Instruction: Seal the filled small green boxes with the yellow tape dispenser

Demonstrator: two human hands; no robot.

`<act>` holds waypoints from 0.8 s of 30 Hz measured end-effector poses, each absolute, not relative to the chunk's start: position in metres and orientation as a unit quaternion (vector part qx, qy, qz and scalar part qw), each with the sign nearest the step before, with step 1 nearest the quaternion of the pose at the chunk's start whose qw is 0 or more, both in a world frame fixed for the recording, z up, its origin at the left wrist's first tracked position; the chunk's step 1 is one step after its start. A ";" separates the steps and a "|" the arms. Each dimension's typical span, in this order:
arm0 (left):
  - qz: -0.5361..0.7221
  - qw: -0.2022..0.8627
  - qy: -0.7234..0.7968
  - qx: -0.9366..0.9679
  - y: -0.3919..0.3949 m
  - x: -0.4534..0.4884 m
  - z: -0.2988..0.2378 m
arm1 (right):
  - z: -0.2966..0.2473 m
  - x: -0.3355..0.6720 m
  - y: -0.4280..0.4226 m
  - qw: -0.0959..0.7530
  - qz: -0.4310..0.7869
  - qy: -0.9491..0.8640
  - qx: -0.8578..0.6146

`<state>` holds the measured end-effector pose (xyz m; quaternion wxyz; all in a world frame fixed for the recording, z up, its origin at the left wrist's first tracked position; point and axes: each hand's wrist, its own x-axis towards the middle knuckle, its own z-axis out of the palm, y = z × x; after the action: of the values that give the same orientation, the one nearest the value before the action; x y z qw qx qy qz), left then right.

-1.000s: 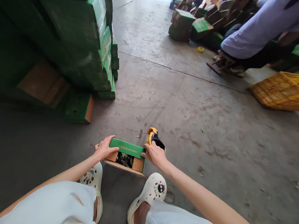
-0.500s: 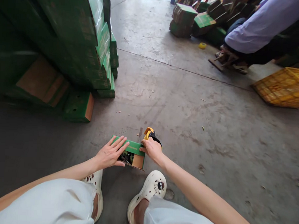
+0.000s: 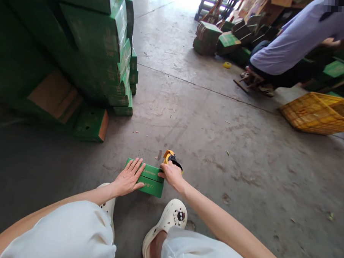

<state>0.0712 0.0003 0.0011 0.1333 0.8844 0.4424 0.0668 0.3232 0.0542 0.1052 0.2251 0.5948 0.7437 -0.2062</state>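
Observation:
A small green cardboard box [image 3: 151, 182] lies on the concrete floor between my feet, its flaps folded down. My left hand [image 3: 129, 178] rests flat on its top, fingers stretched out. At the box's right end my right hand [image 3: 171, 174] is curled over the edge, right beside a yellow and black tape dispenser [image 3: 171, 159] on the floor. Whether those fingers touch the dispenser I cannot tell.
A tall stack of green boxes [image 3: 92, 49] stands at the left. At the far right another person in a pale blue shirt [image 3: 292, 39] sits by a yellow crate [image 3: 318, 112]. More boxes [image 3: 210, 37] and a tape roll [image 3: 227, 65] lie beyond.
The box stood with open flaps and its contents showing; now both flaps are folded shut. My left hand went from gripping the left end to lying flat on top.

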 end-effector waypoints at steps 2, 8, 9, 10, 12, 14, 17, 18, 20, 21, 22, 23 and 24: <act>0.053 0.128 0.432 0.891 -0.001 0.071 0.000 | 0.104 0.324 0.055 0.225 -0.208 0.744 0.593; 0.026 0.125 0.397 0.909 0.006 0.068 -0.004 | 0.095 0.334 0.057 0.196 -0.217 0.758 0.583; 0.028 0.124 0.394 0.910 0.006 0.067 -0.004 | 0.094 0.337 0.057 0.190 -0.222 0.760 0.581; 0.032 0.125 0.391 0.911 0.007 0.067 -0.004 | 0.093 0.338 0.057 0.186 -0.230 0.760 0.578; 0.040 0.129 0.386 0.912 0.008 0.066 -0.004 | 0.093 0.340 0.055 0.180 -0.247 0.761 0.573; 0.048 0.134 0.383 0.913 0.008 0.065 -0.004 | 0.095 0.339 0.052 0.183 -0.245 0.764 0.569; 0.060 0.140 0.381 0.912 0.007 0.066 -0.003 | 0.099 0.331 0.047 0.196 -0.201 0.785 0.552; 0.064 0.140 0.379 0.912 0.005 0.066 -0.002 | 0.099 0.328 0.046 0.201 -0.185 0.792 0.546; 0.071 0.137 0.374 0.914 0.001 0.067 0.000 | 0.098 0.325 0.044 0.207 -0.162 0.802 0.537; 0.073 0.132 0.372 0.916 -0.001 0.067 0.001 | 0.097 0.325 0.043 0.206 -0.157 0.804 0.536; 0.076 0.127 0.371 0.917 -0.003 0.067 0.001 | 0.094 0.326 0.042 0.198 -0.155 0.806 0.536; 0.079 0.121 0.369 0.918 -0.005 0.067 0.001 | 0.092 0.329 0.041 0.185 -0.157 0.810 0.534; 0.082 0.115 0.367 0.919 -0.007 0.067 0.001 | 0.089 0.332 0.040 0.166 -0.160 0.815 0.532</act>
<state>0.0672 -0.0068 0.0015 0.1149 0.9194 0.3673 0.0816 0.3322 0.0403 0.0893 0.1658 0.5317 0.8150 -0.1601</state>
